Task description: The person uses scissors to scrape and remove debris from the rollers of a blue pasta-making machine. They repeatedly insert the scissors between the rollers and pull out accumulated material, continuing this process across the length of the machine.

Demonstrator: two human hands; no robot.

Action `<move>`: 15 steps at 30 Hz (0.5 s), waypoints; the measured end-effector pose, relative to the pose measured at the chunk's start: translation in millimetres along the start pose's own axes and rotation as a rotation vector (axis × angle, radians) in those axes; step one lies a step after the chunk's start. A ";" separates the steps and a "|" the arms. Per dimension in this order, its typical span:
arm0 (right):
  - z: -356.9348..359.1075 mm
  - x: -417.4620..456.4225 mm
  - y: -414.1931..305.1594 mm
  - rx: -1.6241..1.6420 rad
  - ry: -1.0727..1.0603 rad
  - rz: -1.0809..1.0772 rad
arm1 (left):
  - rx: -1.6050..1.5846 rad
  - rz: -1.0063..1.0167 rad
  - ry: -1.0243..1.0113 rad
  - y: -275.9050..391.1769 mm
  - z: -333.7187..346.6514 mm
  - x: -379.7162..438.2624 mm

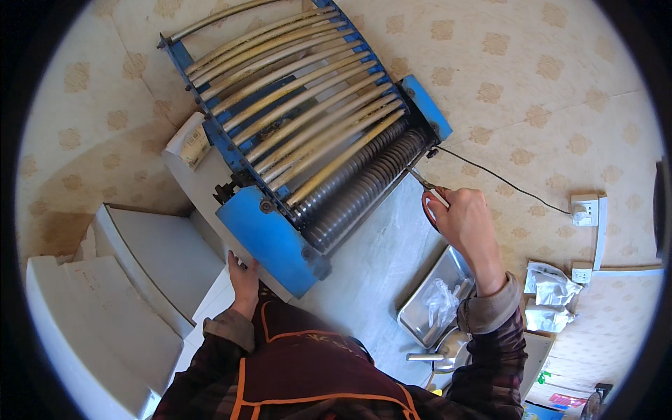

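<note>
A blue metal roller machine [262,231] stands on the grey table, with a rack of parallel metal bars [315,105] above two ridged rollers [362,194]. My right hand [464,218] is closed around the handles of a pair of scissors [430,194], and their blades reach the right end of the machine's front edge. Also between its fingers is a small white stick-like piece [439,198], which I cannot identify. My left hand [243,281] is at the table's left edge beside the machine's blue end cover, fingers apart, holding nothing; whether it touches the table is unclear.
Right of the machine, a metal tray [420,336] holds a clear plastic bag [440,302], with a metal pot [452,350] close by. A black cable [504,178] runs to a wall socket [584,210]. At left stand white boxes or cabinets [115,315]. A paper packet [191,142] lies behind the machine.
</note>
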State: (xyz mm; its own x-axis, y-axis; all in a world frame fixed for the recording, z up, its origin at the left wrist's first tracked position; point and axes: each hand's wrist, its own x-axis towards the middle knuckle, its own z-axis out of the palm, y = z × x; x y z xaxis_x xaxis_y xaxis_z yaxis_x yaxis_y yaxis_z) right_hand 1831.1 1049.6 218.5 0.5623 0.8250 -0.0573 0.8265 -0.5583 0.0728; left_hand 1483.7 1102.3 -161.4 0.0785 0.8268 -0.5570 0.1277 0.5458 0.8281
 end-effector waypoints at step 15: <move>29.4 -11.3 -48.2 -0.229 0.001 -0.030 | 0.031 0.142 -0.097 -41.1 -11.3 14.4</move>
State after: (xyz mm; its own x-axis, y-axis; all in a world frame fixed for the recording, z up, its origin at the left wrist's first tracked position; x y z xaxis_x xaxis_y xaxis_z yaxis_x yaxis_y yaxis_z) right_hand 1785.7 1064.6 186.3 0.5372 0.8412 -0.0617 0.8149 -0.4987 0.2955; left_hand 1468.4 1093.3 -202.7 0.1929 0.8773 -0.4395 0.1388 0.4190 0.8973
